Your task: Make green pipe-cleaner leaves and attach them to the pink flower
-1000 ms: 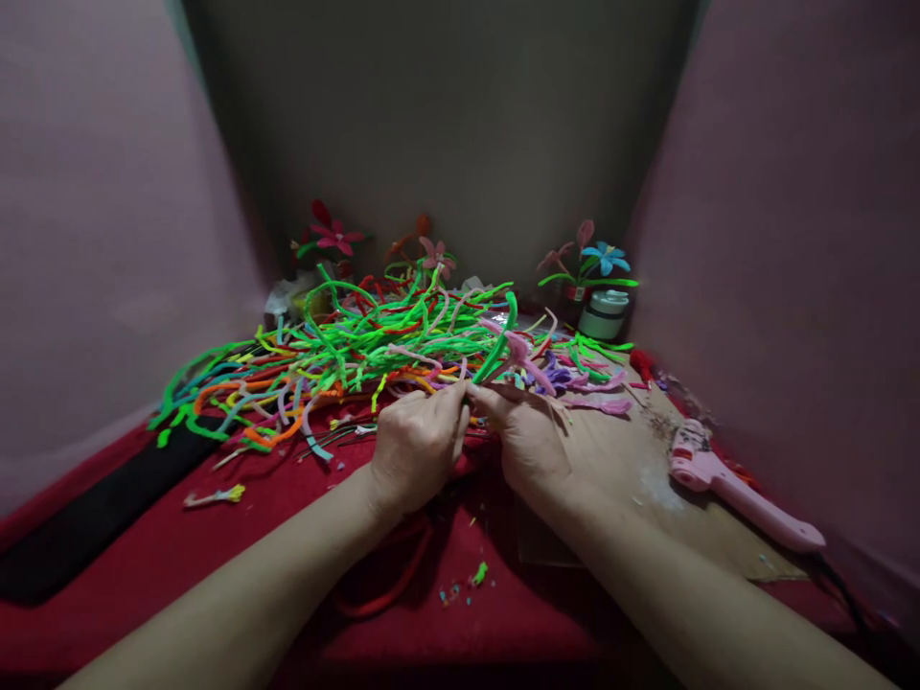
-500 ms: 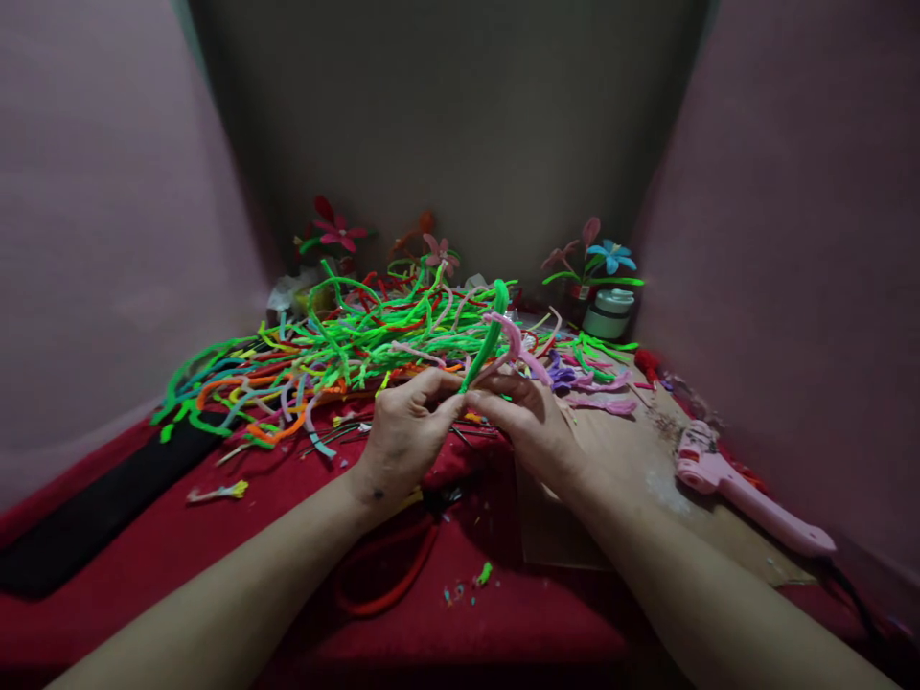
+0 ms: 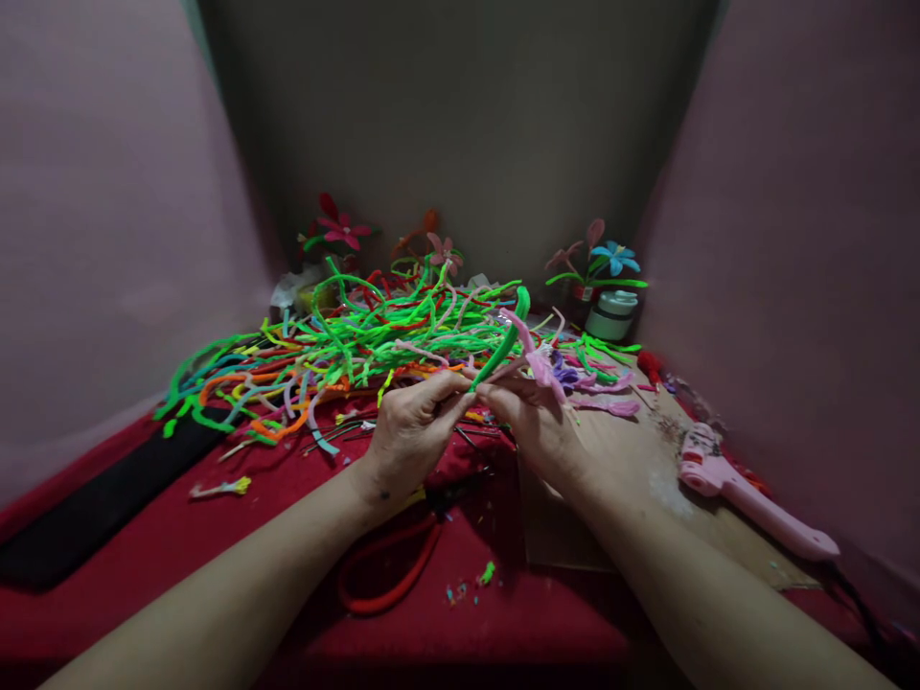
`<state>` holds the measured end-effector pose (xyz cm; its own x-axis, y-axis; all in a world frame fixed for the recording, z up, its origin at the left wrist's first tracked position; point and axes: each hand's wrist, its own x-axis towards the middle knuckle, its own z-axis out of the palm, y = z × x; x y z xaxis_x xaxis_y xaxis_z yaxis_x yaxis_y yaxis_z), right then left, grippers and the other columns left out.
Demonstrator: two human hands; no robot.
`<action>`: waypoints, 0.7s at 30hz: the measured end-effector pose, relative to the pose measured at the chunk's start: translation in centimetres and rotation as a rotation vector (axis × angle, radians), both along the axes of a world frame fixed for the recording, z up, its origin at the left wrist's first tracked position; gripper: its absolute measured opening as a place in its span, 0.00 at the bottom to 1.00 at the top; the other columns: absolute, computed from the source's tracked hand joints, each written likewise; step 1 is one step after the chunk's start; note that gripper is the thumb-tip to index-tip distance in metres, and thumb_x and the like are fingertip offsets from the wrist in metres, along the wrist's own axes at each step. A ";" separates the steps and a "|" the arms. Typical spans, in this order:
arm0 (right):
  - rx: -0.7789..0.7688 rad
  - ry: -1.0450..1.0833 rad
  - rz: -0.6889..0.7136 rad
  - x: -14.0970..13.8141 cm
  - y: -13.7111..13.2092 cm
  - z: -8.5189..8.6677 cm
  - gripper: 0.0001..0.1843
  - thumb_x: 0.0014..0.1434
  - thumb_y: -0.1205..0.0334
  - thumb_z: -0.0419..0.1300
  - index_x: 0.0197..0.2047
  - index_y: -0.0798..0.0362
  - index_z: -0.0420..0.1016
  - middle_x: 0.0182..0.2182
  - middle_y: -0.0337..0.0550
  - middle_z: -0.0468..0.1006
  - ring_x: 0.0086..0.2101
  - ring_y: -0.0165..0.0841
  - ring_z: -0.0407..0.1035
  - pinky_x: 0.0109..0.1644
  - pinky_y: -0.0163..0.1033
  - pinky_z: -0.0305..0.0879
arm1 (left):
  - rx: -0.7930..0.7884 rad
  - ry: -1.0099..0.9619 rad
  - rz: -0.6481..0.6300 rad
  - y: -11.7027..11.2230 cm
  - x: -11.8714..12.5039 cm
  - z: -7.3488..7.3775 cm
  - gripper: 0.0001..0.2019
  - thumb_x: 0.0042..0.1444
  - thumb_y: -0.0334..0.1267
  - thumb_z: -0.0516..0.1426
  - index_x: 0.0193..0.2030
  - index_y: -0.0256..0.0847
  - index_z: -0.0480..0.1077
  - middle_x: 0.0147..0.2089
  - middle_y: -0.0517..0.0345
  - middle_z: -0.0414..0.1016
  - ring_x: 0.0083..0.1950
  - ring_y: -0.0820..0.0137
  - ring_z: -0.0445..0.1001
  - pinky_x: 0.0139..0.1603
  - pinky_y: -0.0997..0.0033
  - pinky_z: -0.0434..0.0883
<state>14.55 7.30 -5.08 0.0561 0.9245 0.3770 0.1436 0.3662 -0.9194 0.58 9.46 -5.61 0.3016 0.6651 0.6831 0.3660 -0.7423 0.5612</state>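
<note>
My left hand (image 3: 413, 426) is closed in a pinch at the lower end of a green pipe-cleaner leaf (image 3: 501, 350), which curves up and to the right. Close beside it, my right hand (image 3: 536, 426) has its thumb and fingers pressed together on the thin stem of a pink pipe-cleaner flower (image 3: 539, 362). The fingertips of both hands nearly meet where leaf and stem come together. That joint is partly covered by the fingers. Below my left hand lies a cutting tool with red loop handles (image 3: 388, 606), its upper part in shadow.
A heap of mostly green pipe cleaners (image 3: 402, 331) spreads behind my hands. On the right, a pink glue gun (image 3: 754, 508) rests on cardboard (image 3: 575, 537). Finished flowers (image 3: 614, 257) and a lidded jar (image 3: 610, 314) stand at the back. A black strip (image 3: 107, 508) lies left.
The green leaf has tipped further right. The pink flower has turned and shifted to the right with my right hand. Both hands stay pinched close together.
</note>
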 end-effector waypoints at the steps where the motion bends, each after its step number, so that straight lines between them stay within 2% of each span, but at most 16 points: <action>1: -0.005 -0.003 -0.017 -0.1 -0.1 0.2 0.08 0.49 0.62 0.56 0.20 0.52 0.68 0.18 0.35 0.65 0.23 0.28 0.58 0.30 0.35 0.58 | -0.008 -0.010 -0.008 0.0 0.0 0.0 0.05 0.52 0.36 0.56 0.32 0.39 0.72 0.26 0.61 0.73 0.26 0.77 0.70 0.29 0.80 0.67; 9: -0.010 -0.038 -0.050 -0.4 -0.9 1.6 0.12 0.49 0.64 0.53 0.15 0.52 0.61 0.15 0.34 0.60 0.20 0.27 0.52 0.26 0.35 0.51 | -0.069 -0.069 -0.030 0.2 0.0 -0.2 0.05 0.52 0.36 0.56 0.31 0.39 0.72 0.26 0.62 0.73 0.26 0.77 0.69 0.29 0.81 0.66; 16: 0.012 0.052 0.037 -0.3 -0.8 1.6 0.09 0.47 0.64 0.54 0.18 0.53 0.60 0.18 0.34 0.59 0.22 0.27 0.52 0.27 0.34 0.52 | -0.192 -0.092 -0.077 0.3 0.2 -0.1 0.07 0.52 0.38 0.56 0.31 0.37 0.72 0.27 0.60 0.74 0.28 0.74 0.71 0.30 0.78 0.68; 18: -0.019 0.029 0.025 -0.2 -0.8 1.6 0.09 0.48 0.64 0.54 0.18 0.53 0.61 0.18 0.34 0.59 0.23 0.27 0.52 0.28 0.34 0.52 | -0.172 -0.053 -0.074 0.3 0.1 -0.1 0.07 0.52 0.38 0.55 0.32 0.37 0.71 0.27 0.60 0.74 0.27 0.75 0.70 0.29 0.79 0.67; 21: -0.045 -0.002 0.001 -0.1 -1.0 1.5 0.10 0.49 0.64 0.53 0.18 0.53 0.62 0.17 0.34 0.58 0.22 0.27 0.50 0.28 0.34 0.51 | -0.047 0.071 -0.038 0.2 0.0 -0.3 0.06 0.53 0.36 0.54 0.34 0.37 0.71 0.27 0.60 0.73 0.25 0.76 0.69 0.27 0.80 0.65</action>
